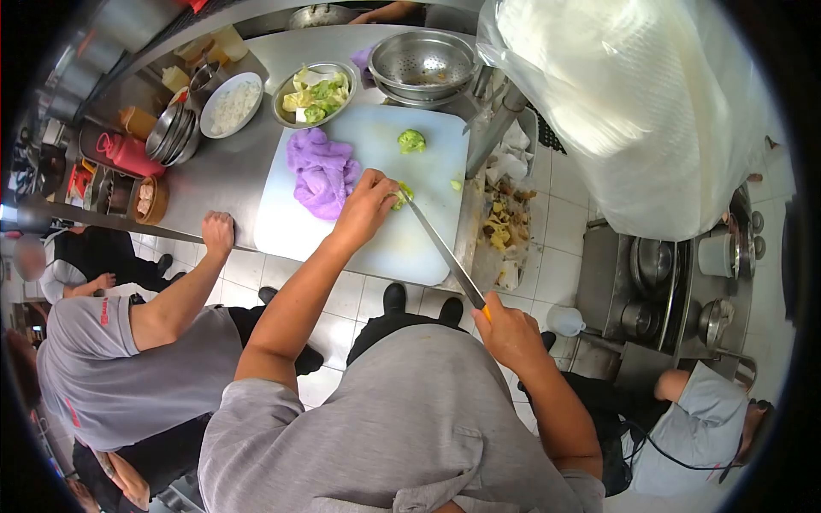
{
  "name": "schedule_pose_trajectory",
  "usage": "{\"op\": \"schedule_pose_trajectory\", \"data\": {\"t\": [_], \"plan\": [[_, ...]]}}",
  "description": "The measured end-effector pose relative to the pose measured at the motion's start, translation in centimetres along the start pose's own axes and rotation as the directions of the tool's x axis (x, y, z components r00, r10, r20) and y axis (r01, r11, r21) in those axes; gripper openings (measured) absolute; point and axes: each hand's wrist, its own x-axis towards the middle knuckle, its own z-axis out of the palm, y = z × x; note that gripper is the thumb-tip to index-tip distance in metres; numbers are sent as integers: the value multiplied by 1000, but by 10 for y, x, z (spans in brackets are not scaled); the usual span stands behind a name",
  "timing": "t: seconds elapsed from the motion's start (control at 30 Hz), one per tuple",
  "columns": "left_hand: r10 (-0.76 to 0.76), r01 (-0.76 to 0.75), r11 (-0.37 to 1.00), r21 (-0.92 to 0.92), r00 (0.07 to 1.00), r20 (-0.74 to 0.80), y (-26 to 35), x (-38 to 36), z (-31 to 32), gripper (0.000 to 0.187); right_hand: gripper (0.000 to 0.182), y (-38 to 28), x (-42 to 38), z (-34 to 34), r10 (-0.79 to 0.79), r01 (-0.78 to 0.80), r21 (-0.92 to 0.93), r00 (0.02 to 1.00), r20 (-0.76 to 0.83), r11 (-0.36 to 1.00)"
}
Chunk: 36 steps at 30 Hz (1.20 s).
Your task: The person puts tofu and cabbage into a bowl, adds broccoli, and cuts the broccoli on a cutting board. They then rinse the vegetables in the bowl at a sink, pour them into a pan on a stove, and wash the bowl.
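My right hand [510, 333] is closed round the orange handle of a long kitchen knife [445, 254]. Its blade slants up and left across a white cutting board [385, 248]. Near the blade's tip, the bent fingers of my left hand [366, 208] hold a small bright green, leafy vegetable piece [402, 195] against the board. Another frilly green vegetable piece [411, 141] lies farther back, and a small pale green scrap [456, 185] is near the right edge. Left of my left hand, a crumpled purple cloth [321, 171] rests on the board.
Behind the board stand a metal bowl of cut leaves [314, 92] and a steel colander [422, 64]. A white bowl [232, 104] holds chopped white food. A bin of scraps [505, 231] sits at right, below a hanging plastic bag [633, 103]. A co-worker [145, 359] stands close at left.
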Motion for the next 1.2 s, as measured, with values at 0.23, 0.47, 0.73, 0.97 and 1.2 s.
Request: {"op": "schedule_pose_trajectory", "data": {"t": [0.23,0.47,0.73,0.97,1.2], "plan": [[35,-35,999,-13,999,-1,-5,1,-3,19,26,-11,16,-6,25,-26,11,996,88,1000],[89,-85,991,105,996,-29,-10,3,-10,32,34,-9,27,-35,173,-288,265,907,384,920],[155,-239,942,235,933,326,5,11,18,39,32,42,-30,-46,316,-438,506,896,311,743],[9,74,918,391,979,-205,-37,95,-71,38,28,47,-37,-9,349,-399,604,914,205,690],[11,166,668,725,973,-233,-59,128,-104,36,29,44,-37,14,317,-401,514,916,247,758]]}}
